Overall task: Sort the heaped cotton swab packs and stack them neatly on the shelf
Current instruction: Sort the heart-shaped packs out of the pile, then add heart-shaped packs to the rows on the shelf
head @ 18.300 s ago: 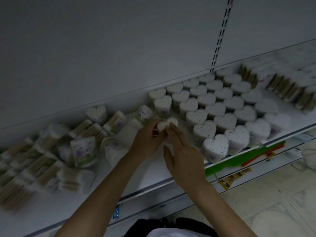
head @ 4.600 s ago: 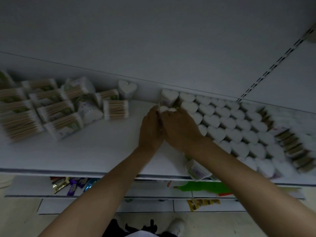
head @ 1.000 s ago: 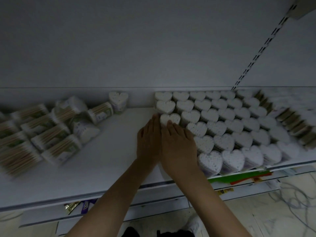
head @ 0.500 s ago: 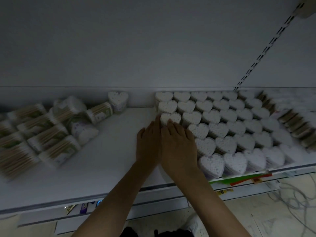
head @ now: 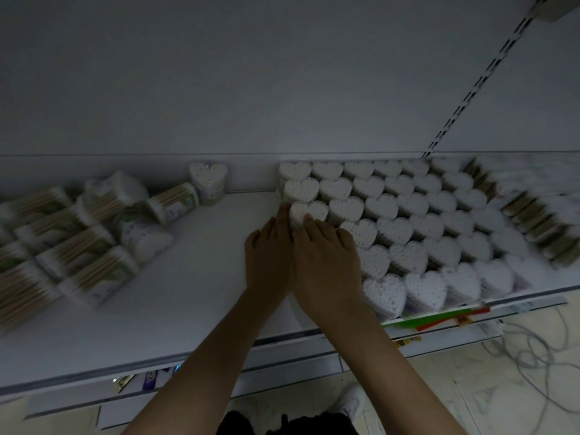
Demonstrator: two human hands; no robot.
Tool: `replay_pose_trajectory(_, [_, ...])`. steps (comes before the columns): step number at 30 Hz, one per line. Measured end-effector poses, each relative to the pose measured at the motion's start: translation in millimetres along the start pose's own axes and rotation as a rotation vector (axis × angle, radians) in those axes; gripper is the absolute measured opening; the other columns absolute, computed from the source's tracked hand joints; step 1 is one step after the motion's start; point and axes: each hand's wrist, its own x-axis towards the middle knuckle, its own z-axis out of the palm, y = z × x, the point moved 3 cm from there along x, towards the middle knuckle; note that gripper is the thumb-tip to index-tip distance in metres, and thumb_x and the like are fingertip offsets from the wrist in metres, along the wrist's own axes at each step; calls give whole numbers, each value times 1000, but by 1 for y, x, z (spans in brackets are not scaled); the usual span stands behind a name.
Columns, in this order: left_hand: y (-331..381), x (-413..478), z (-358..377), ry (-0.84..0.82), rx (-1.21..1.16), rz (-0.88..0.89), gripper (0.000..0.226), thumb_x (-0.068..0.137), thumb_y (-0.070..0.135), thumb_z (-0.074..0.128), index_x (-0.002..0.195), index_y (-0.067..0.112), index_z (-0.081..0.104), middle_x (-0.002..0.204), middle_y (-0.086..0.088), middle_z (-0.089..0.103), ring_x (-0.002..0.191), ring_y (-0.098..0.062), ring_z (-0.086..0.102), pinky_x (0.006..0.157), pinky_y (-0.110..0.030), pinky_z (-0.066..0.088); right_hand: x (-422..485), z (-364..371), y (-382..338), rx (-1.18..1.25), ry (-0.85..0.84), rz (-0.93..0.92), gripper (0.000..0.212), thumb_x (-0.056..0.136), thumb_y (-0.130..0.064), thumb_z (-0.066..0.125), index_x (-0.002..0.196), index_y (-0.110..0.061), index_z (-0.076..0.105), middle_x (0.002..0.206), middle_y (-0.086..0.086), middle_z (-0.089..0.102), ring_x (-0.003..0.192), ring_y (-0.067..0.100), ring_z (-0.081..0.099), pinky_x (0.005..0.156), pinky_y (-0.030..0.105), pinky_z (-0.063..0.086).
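Both hands lie flat and side by side on the white shelf (head: 188, 293), fingers nearly straight and gripping nothing. The left hand (head: 268, 255) presses its fingertips against the left side of a heart-shaped swab pack (head: 309, 210). The right hand (head: 326, 265) touches that pack's front edge, its palm covering the packs nearer the shelf lip.

That pack stands upright at 12 o'clock from the hands, at the left edge of the block of heart packs (head: 417, 227), which fills the shelf toward 3 o'clock in tight diagonal rows. A lone heart pack (head: 207, 177) stands against the back wall at 11 o'clock. The heap of stick packs (head: 78, 240) lies tumbled at 9 o'clock, blurred. More stick packs (head: 533, 211) sit beyond the hearts at 3 o'clock. Loose cables (head: 533, 356) trail on the floor at 4 o'clock.
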Motion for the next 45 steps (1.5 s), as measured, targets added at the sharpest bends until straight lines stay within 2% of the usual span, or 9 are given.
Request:
replay_pose_trajectory(4, [-1, -1, 1, 33, -29, -19, 68, 96, 43, 39, 150, 5, 20, 146, -8, 45, 131, -21, 45, 106, -39, 31, 1, 1, -1, -32, -45, -2, 34, 78, -17, 40, 87, -8, 71, 103, 15, 71, 91, 28, 67, 82, 38, 34])
replay_pose_trajectory(8, [-4, 5, 4, 102, 36, -84, 64, 92, 40, 45, 145, 6, 37, 123, -9, 64, 113, -24, 60, 91, -39, 43, 4, 0, 0, -40, -126, 18, 36, 76, -20, 38, 83, -11, 71, 104, 12, 71, 92, 27, 67, 83, 38, 36])
replay_pose_trajectory(12, [-4, 10, 4, 50, 59, -111, 63, 97, 43, 37, 152, 14, 22, 134, -6, 55, 122, -24, 50, 95, -40, 36, 3, -2, 0, -5, -171, 27, 36, 76, -21, 36, 82, -13, 71, 104, 10, 71, 91, 25, 66, 80, 35, 45])
replay_pose_trajectory(22, [-5, 11, 8, 92, 50, -82, 63, 91, 37, 54, 145, 8, 37, 117, -8, 64, 107, -26, 60, 86, -41, 43, 7, -6, -1, 16, -238, 33, 39, 74, -22, 35, 82, -12, 72, 99, 9, 72, 87, 27, 67, 74, 37, 51])
replay_pose_trajectory(24, [-6, 9, 7, 102, 47, -100, 66, 89, 43, 42, 143, 5, 40, 117, -8, 65, 107, -27, 60, 87, -41, 44, 10, -8, 2, 46, -229, 19, 32, 75, -20, 42, 84, -10, 71, 95, 10, 71, 84, 29, 67, 69, 36, 50])
replay_pose_trajectory(26, [-4, 8, 4, 44, 23, -100, 73, 90, 49, 27, 150, 6, 26, 135, -7, 54, 122, -25, 50, 98, -41, 35, 12, -11, 4, 81, -254, 6, 29, 80, -18, 46, 95, -8, 69, 107, 12, 68, 93, 32, 63, 76, 38, 47])
replay_pose_trajectory(29, [-11, 9, 7, -44, -115, -142, 75, 98, 45, 39, 153, 10, 3, 153, -8, 31, 139, -24, 30, 113, -36, 20, 19, -20, 7, 68, -301, -76, 30, 94, -19, 41, 118, -11, 58, 138, 7, 50, 122, 28, 45, 93, 36, 33])
replay_pose_trajectory(32, [-20, 2, -9, -83, -452, -185, 84, 94, 46, 52, 153, 18, -1, 158, -4, 18, 145, -22, 18, 113, -27, 12, 28, -30, -4, 126, -256, -126, 33, 97, -24, 37, 125, -16, 53, 133, 1, 51, 122, 22, 42, 94, 33, 30])
replay_pose_trajectory(45, [-91, -61, -58, 202, -258, -248, 67, 90, 30, 64, 146, 11, 34, 143, -10, 45, 130, -26, 40, 107, -33, 32, 127, 47, -99, 27, -256, -313, 43, 93, -25, 53, 133, -11, 42, 136, 12, 40, 123, 30, 39, 94, 38, 38])
